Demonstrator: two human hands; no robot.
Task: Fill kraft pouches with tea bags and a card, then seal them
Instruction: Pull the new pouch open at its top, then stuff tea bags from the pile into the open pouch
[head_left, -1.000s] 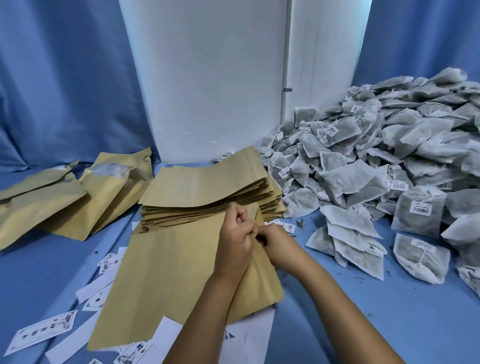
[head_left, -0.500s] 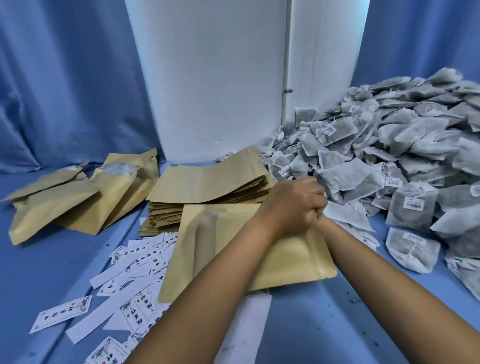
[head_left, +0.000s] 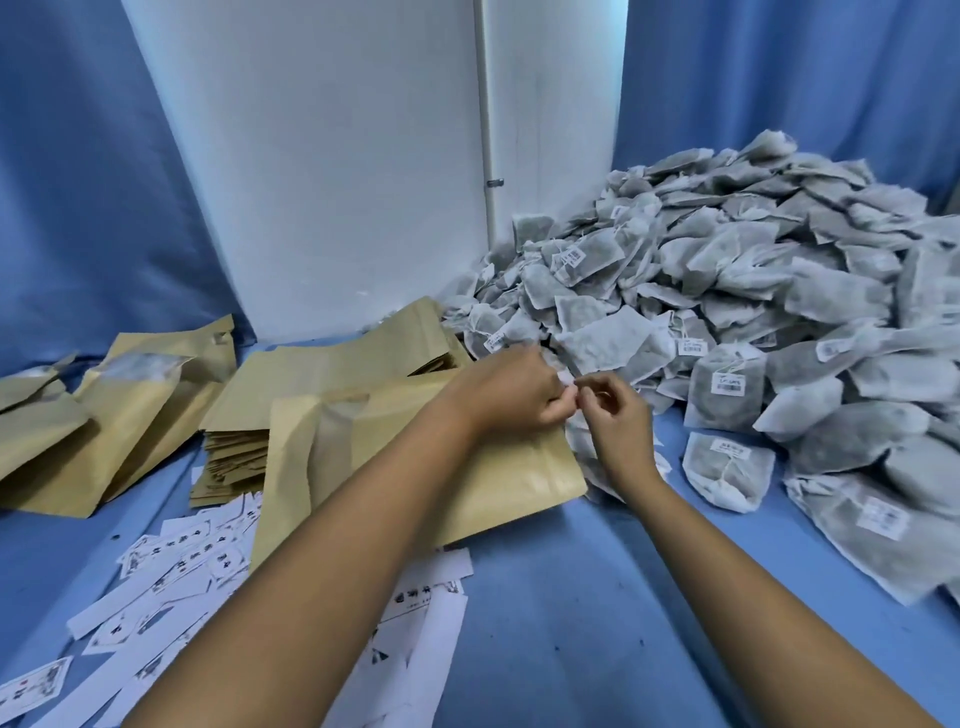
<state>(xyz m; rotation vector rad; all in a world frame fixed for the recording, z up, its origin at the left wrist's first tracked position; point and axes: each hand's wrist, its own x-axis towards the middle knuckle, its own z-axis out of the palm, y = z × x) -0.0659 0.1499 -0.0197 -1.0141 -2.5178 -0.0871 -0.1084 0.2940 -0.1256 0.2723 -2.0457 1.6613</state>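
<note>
**Kraft pouch: light, creasable, mouth held at the right edge**

Kraft pouch (head_left: 415, 467) lies flat under the left hand (head_left: 511, 389), which pinches its right edge. The right hand (head_left: 613, 415), fingers curled, meets it there; what it holds cannot be told. Tea bags (head_left: 727, 312) pile just beyond: soft, light, probably tearable.

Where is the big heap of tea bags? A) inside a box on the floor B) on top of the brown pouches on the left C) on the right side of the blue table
C: the heap of tea bags is piled on the right side of the blue table.
</note>
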